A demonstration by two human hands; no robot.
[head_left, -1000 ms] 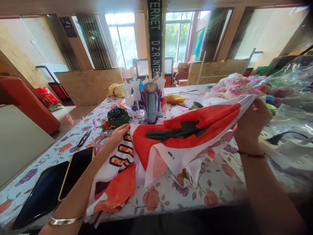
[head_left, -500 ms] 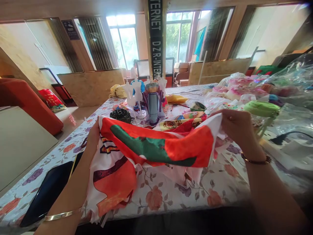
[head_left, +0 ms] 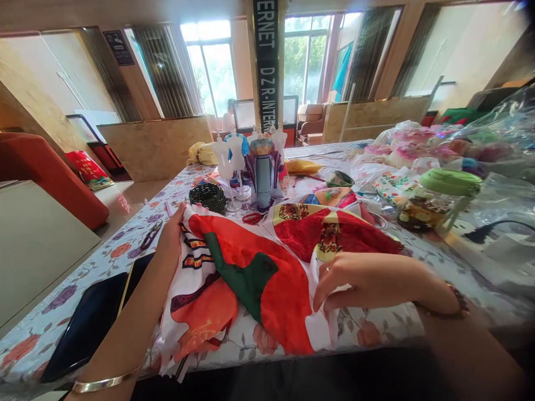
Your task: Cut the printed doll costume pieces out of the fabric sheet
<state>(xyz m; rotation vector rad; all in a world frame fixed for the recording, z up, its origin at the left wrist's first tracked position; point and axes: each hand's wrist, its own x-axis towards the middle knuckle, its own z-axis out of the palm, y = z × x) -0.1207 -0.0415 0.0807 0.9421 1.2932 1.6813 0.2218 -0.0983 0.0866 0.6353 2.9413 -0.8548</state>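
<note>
A piece of printed fabric [head_left: 288,303], red with a green shape and white edges, stretches between my hands at the front of the table. My left hand [head_left: 172,231] pinches its upper left corner, with some fingers hidden behind the cloth. On the other side, my right hand [head_left: 355,281] has its fingers curled on the white right edge. Under the left part hangs a white and orange printed piece [head_left: 209,317]. Just beyond lies a dark red and cream printed cloth [head_left: 298,231], partly covered by the piece I hold.
Behind the cloths stand a black wicker basket [head_left: 208,197], small white mannequins [head_left: 223,159] and a grey bottle [head_left: 263,178]. Red scissors [head_left: 253,218] lie nearby. To the left are thread snips [head_left: 151,235] and a dark phone [head_left: 90,320]; to the right, a green-lidded jar [head_left: 422,206].
My right hand has moved down and left along the fabric's white edge. The fabric has dropped on that side, uncovering the dark red cloth. My left hand has shifted slightly right.
</note>
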